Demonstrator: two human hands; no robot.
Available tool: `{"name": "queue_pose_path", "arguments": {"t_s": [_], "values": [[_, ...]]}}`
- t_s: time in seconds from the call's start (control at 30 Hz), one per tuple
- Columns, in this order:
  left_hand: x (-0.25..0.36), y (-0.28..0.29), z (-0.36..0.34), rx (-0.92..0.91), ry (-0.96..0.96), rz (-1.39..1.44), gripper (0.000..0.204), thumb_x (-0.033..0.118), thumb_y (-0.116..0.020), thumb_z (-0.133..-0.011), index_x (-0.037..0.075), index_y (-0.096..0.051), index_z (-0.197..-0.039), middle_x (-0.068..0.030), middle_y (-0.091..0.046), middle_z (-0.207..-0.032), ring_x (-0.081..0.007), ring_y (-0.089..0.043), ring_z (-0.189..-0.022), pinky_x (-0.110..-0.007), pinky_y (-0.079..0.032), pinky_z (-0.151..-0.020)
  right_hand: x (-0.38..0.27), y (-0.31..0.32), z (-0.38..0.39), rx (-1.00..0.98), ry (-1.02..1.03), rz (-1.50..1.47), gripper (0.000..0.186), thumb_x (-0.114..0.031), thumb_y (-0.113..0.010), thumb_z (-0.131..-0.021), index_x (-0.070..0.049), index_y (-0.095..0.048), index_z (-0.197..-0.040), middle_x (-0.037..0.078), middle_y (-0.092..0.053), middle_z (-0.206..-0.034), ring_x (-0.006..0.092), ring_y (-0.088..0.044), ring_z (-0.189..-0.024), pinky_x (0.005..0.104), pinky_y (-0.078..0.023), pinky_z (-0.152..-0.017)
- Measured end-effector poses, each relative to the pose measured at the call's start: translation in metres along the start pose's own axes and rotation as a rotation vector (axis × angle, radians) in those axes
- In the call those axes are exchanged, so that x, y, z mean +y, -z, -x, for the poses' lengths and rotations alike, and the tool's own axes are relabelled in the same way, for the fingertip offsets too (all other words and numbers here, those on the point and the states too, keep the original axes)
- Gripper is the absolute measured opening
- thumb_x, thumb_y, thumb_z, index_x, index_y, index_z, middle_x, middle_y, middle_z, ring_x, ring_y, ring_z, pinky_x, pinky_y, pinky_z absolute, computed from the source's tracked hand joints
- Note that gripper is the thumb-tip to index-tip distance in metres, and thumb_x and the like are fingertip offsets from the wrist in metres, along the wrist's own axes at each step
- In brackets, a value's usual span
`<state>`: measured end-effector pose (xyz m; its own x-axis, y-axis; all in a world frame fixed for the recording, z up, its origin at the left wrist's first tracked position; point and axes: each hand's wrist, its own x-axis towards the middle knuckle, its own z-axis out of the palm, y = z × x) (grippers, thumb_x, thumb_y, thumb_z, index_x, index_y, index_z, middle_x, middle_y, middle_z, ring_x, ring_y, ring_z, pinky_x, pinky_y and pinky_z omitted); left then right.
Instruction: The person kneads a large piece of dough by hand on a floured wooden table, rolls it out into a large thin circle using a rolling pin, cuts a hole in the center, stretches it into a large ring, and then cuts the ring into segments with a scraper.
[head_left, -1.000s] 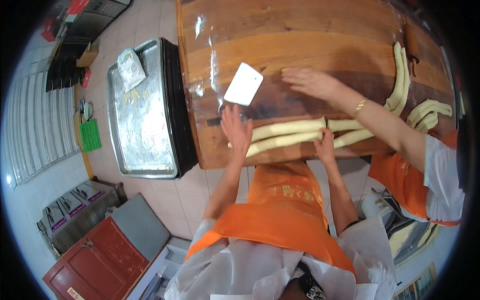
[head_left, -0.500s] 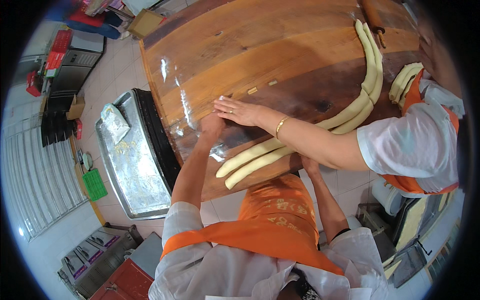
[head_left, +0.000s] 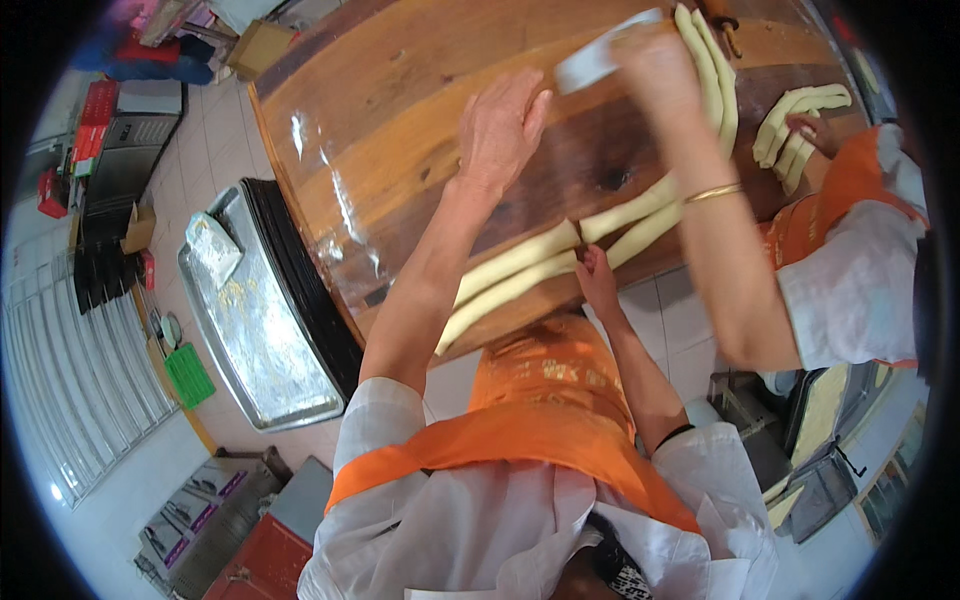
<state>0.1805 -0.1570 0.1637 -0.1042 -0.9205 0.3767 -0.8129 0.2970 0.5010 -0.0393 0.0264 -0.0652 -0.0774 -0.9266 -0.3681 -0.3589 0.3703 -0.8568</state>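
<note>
Wooden table (head_left: 400, 110), two long dough ropes (head_left: 510, 275); left hand (head_left: 500, 125) open, empty; right hand (head_left: 597, 280), fingers pinching one rope end.

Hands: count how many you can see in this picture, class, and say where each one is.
4. Left hand raised over the table; right hand on the dough; a co-worker's blurred hand and another at far dough.

The far end of the dough ropes (head_left: 700, 70) is blurred behind a co-worker's moving hand (head_left: 655, 65), whose white scraper (head_left: 595, 65) is smeared. The tabletop (head_left: 380, 110) is cut off at the upper edge. Part of the right hand (head_left: 598, 285) is hidden under the near dough strips (head_left: 510, 275).
</note>
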Motion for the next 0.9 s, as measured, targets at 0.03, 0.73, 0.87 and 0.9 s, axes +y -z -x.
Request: {"name": "queue_pose_path", "arguments": {"t_s": [0.03,0.73,0.87,0.9], "values": [[0.004,0.0,0.011,0.094,-0.025,0.0,0.026,0.017,-0.058,-0.08,0.003,-0.059,-0.102,-0.016,-0.061,-0.102,-0.0301,-0.057,-0.097,-0.04,-0.045,-0.08,-0.005,0.0,-0.002,-0.061,-0.056,0.057,0.046,-0.014,-0.06,-0.081,0.001,-0.042,-0.121,0.015,-0.057,-0.105,0.0219,-0.056,-0.093,0.0318,-0.046,-0.08],[-0.047,-0.05,0.386,0.782,1.794,0.808,0.024,0.03,-0.062,-0.084,0.009,-0.051,-0.09,-0.0001,-0.055,-0.073,-0.0053,-0.045,-0.05,-0.02,-0.035,-0.038,-0.056,-0.048,-0.015,0.198,-0.585,-0.371,0.06,-0.028,-0.07,-0.076,-0.003,-0.035,-0.117,0.007,-0.049,-0.098,0.015,-0.048,-0.086,0.0274,-0.041,-0.075],[-0.061,-0.052,0.366,0.785,1.541,0.761,0.033,0.03,-0.062,-0.084,0.004,-0.051,-0.102,-0.0079,-0.058,-0.087,-0.0148,-0.057,-0.063,-0.025,-0.045,-0.044,-0.038,-0.068,-0.026,0.25,-0.252,0.011,0.05,-0.031,-0.072,-0.072,-0.001,-0.045,-0.1,0.012,-0.05,-0.095,0.0249,-0.048,-0.088,0.0345,-0.04,-0.08],[-0.062,-0.051,0.364,0.867,1.52,0.692,0.037,0.029,-0.062,-0.084,0.002,-0.049,-0.107,-0.0102,-0.055,-0.095,-0.0172,-0.057,-0.071,-0.028,-0.047,-0.049,-0.051,-0.08,-0.019,0.306,-0.129,0.178,0.05,-0.033,-0.071,-0.072,0.0,-0.044,-0.098,0.013,-0.049,-0.09,0.0277,-0.047,-0.088,0.036,-0.039,-0.081]]}}
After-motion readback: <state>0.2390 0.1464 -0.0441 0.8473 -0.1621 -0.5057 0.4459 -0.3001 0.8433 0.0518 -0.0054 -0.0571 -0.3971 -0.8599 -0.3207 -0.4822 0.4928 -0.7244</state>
